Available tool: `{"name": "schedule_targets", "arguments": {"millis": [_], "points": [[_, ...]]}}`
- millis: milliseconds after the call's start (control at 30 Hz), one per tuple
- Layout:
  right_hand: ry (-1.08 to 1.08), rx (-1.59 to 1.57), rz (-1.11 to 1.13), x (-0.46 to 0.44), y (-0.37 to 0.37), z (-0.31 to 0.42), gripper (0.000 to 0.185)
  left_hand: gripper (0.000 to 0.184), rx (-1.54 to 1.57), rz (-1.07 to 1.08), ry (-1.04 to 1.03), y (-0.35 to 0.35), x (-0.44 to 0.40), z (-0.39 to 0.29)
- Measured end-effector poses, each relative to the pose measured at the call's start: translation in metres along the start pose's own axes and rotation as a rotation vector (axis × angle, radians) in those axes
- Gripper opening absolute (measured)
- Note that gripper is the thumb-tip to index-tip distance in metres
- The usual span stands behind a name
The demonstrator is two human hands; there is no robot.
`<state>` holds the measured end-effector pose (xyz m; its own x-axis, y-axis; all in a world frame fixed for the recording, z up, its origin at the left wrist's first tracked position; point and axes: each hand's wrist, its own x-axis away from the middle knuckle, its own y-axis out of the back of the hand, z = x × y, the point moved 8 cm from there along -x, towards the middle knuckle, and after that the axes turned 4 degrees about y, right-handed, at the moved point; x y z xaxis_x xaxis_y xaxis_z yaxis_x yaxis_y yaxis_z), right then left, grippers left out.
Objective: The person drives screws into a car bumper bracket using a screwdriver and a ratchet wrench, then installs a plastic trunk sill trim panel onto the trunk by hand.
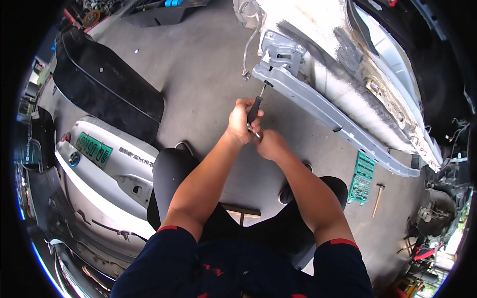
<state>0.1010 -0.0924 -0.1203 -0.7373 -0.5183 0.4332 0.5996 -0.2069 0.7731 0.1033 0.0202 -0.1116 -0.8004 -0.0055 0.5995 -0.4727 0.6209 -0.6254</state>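
Left grip wrapped around black-handled tool, shaft up at near end of grey beam. Right grip clenched on metal piece below handle, mostly hidden. Loose cable dangling just beside beam end, close to tool tip. White car body behind beam. Right side, floor: green socket set, hammer. Left: black panel, white tailgate beside knee.

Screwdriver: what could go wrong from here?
1. Slip: the screwdriver meets the bar near its end, so the tip might skid off.
2. Knuckles: the left grip is wrapped close behind and could hit the bar.
3. Snag: the cable hangs beside that end.
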Motion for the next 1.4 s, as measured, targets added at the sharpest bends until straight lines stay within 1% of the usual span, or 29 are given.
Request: {"name": "schedule_targets", "arguments": {"millis": [33,100,167,200,300,333,367,400,433,467,500,567,600,633,700,733,767,800,833,900,933,967,1033,1067,1167,1267,1333,1400], "points": [[-0.010,-0.064,0.024,-0.013,-0.009,0.003,0.028,0.033,-0.054,-0.096,-0.048,0.006,0.001,-0.006],[-0.039,-0.202,0.089,-0.032,-0.036,0.007,0.034,0.035,-0.398,-0.234,-0.317,0.009,-0.004,-0.022],[0.314,-0.479,-0.050,-0.074,-0.081,0.016,0.043,0.041,-0.744,-0.363,-0.585,0.004,0.000,-0.032],[0.498,-0.609,-0.137,-0.089,-0.090,0.021,0.049,0.051,-0.858,-0.404,-0.497,-0.006,0.018,-0.038],[0.504,-0.646,-0.171,-0.097,-0.115,0.028,0.048,0.051,-0.989,-0.459,-0.584,-0.006,0.020,-0.041],[0.502,-0.647,-0.185,-0.095,-0.117,0.026,0.049,0.051,-0.946,-0.449,-0.555,-0.013,0.029,-0.042],[0.502,-0.641,-0.201,-0.089,-0.104,0.029,0.049,0.041,-0.823,-0.389,-0.569,-0.014,0.023,-0.043],[0.453,-0.565,-0.145,-0.082,-0.096,0.023,0.046,0.036,-0.606,-0.253,-0.377,-0.005,0.008,-0.035],[0.279,-0.402,0.015,-0.053,-0.068,0.025,0.043,0.033,-0.392,-0.124,-0.166,-0.005,0.017,-0.030],[0.116,-0.209,0.179,-0.020,-0.040,0.026,0.040,0.028,-0.149,-0.074,-0.057,0.008,0.002,-0.024],[0.018,-0.081,0.265,0.015,-0.004,0.030,0.037,0.028,0.019,0.050,-0.027,0.002,0.005,-0.024],[0.042,-0.186,0.109,0.071,0.067,0.040,0.031,0.029,0.102,0.117,0.039,0.010,-0.009,-0.011],[0.059,-0.223,0.034,0.085,0.085,0.038,0.028,0.030,0.121,0.099,0.096,0.009,-0.011,-0.006],[0.064,-0.148,-0.039,0.090,0.089,0.033,0.027,0.030,0.229,0.114,0.127,0.010,-0.016,0.006],[0.082,-0.007,-0.198,0.091,0.094,0.025,0.025,0.037,0.221,0.283,0.143,0.001,-0.027,0.021],[0.002,0.088,-0.196,0.077,0.080,0.006,0.021,0.040,0.312,0.352,0.163,-0.014,-0.017,0.022],[-0.030,0.115,-0.133,0.060,0.068,-0.007,0.020,0.043,0.393,0.421,0.186,-0.033,-0.002,0.019],[-0.065,0.131,-0.076,0.044,0.060,-0.018,0.019,0.050,0.282,0.349,0.142,-0.039,0.003,0.018],[-0.102,0.144,-0.019,0.035,0.050,-0.027,0.019,0.051,0.258,0.214,0.118,-0.041,0.012,0.016],[-0.041,0.082,-0.114,0.029,0.043,-0.030,0.018,0.051,0.214,0.480,0.131,-0.024,-0.012,0.024],[-0.008,0.055,-0.150,0.028,0.040,-0.030,0.018,0.048,0.174,0.449,0.130,-0.021,-0.014,0.024],[-0.012,0.035,-0.138,0.025,0.034,-0.029,0.018,0.043,0.137,0.405,0.117,-0.020,-0.013,0.021],[-0.008,-0.013,-0.115,0.018,0.022,-0.025,0.018,0.037,0.020,0.260,0.100,-0.013,-0.010,0.015],[0.015,-0.047,-0.144,0.015,0.019,-0.022,0.017,0.031,-0.014,0.220,0.077,-0.010,-0.011,0.012],[0.086,-0.141,-0.241,0.009,0.009,-0.020,0.015,0.024,-0.164,0.081,0.009,-0.011,-0.002,0.002],[0.173,-0.229,-0.366,0.004,0.002,-0.021,0.012,0.019,-0.253,0.028,-0.041,-0.011,-0.001,0.000],[0.241,-0.297,-0.485,0.002,-0.002,-0.023,0.009,0.018,-0.306,-0.015,-0.066,-0.012,-0.001,-0.002],[0.225,-0.333,-0.559,-0.003,-0.012,-0.027,0.009,0.017,-0.365,-0.084,-0.082,-0.011,0.001,-0.003]]}}
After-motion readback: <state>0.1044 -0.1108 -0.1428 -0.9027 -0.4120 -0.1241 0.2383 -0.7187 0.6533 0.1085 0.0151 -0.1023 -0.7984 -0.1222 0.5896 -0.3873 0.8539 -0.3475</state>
